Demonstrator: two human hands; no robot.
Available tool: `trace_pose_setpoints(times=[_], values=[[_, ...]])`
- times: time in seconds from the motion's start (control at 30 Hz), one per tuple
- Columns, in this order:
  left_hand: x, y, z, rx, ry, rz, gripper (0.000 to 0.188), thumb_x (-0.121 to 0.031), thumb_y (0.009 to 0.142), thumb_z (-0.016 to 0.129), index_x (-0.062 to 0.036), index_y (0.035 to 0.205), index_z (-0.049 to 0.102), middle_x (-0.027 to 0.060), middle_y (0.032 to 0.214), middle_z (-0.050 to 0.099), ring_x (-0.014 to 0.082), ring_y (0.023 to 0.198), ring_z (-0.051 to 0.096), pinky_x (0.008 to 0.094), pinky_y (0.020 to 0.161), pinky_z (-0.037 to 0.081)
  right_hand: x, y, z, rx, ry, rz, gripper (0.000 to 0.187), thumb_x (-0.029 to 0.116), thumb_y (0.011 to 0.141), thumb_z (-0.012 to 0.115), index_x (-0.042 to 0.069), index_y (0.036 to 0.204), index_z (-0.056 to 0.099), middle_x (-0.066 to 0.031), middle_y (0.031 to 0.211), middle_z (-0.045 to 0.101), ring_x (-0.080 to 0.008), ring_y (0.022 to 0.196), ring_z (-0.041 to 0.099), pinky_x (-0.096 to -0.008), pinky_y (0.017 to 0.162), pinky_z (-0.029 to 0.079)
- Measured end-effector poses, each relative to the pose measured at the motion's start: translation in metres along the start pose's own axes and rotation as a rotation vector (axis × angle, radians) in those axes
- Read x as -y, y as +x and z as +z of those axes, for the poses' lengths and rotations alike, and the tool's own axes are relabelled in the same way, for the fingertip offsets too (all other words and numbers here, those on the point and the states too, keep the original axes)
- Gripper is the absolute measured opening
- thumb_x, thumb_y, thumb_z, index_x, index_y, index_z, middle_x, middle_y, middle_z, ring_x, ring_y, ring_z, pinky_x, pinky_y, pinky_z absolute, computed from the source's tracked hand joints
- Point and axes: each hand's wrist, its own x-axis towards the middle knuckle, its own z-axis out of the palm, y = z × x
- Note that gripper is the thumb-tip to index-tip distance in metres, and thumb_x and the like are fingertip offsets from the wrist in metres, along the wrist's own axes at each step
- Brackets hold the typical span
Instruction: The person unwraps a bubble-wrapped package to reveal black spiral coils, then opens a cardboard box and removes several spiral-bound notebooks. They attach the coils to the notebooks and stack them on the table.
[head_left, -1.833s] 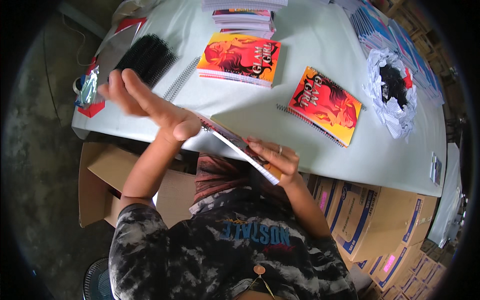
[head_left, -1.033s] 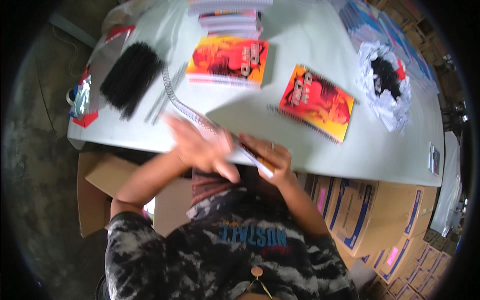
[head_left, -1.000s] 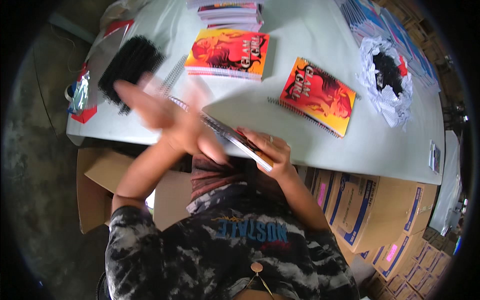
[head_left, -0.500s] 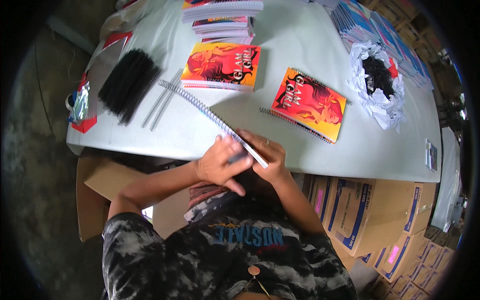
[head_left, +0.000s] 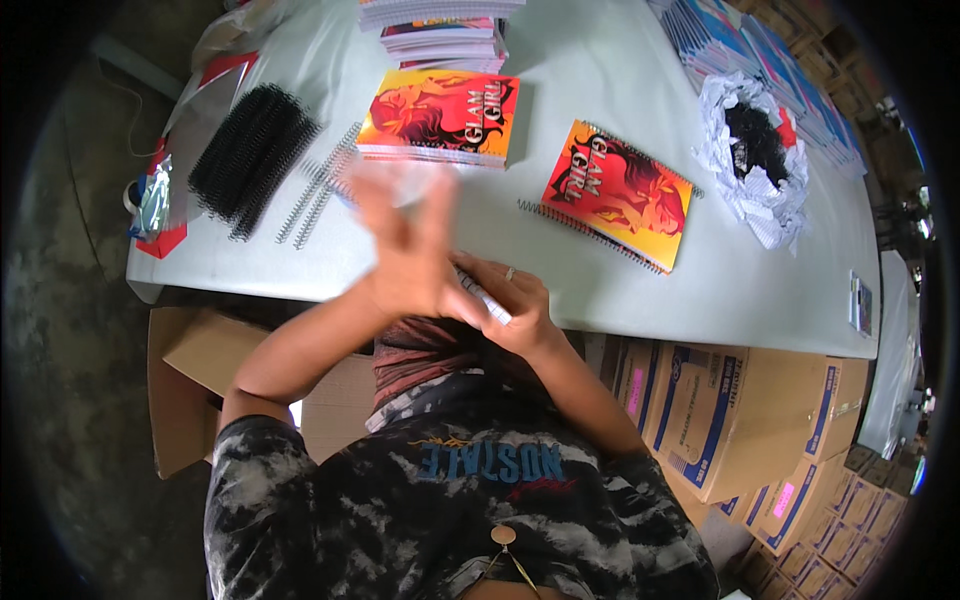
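My right hand (head_left: 512,305), closed, grips a thin notebook (head_left: 487,298) on edge, just off the table's near side. Only a strip of its white pages shows. My left hand (head_left: 410,245) is raised in front of it, fingers spread and smeared by motion, with its thumb near the notebook's lower end. Most of the notebook and the coil along it are hidden behind that hand. To the right lies a red and yellow notebook (head_left: 625,195) with coils along both long edges. Beyond my left hand sits a stack of similar notebooks (head_left: 440,115).
Loose wire coils (head_left: 318,190) and a pile of black coils (head_left: 255,160) lie at the left. Crumpled white paper (head_left: 725,165) holds black scraps at the right. Blue booklets (head_left: 760,65) are stacked at the far right. Cardboard boxes (head_left: 750,420) stand below the table (head_left: 560,290).
My left hand has risen up and away along the notebook, its fingers spreading and now covering the coil. My right hand has shifted slightly left and keeps its grip.
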Motion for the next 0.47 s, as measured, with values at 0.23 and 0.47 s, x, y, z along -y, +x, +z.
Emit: trace_pose_setpoints(times=[0.23,0.47], values=[[0.003,0.032,-0.019,-0.009,0.204,0.363,0.101,-0.080,0.079,0.024,0.0034,0.137,0.030,0.0294,0.135,0.030,0.0447,0.135,0.016,0.0626,0.106,0.007,-0.005,0.005,-0.004,0.006,0.084,0.004,0.046,-0.001,0.073,0.066,0.002,0.118,0.058,-0.0147,0.110,0.064,-0.0311,0.097,0.064,-0.0358,0.081,0.052],[-0.029,-0.044,0.004,0.134,-0.194,0.200,0.098,-0.080,0.069,0.046,-0.0156,0.141,0.030,0.0158,0.141,0.030,0.0432,0.129,0.026,0.0644,0.099,0.010,-0.008,0.005,-0.011,-0.006,0.080,-0.076,0.040,0.015,0.082,0.066,-0.003,0.117,0.058,-0.0148,0.111,0.065,-0.0279,0.094,0.066,-0.0358,0.080,0.053]])
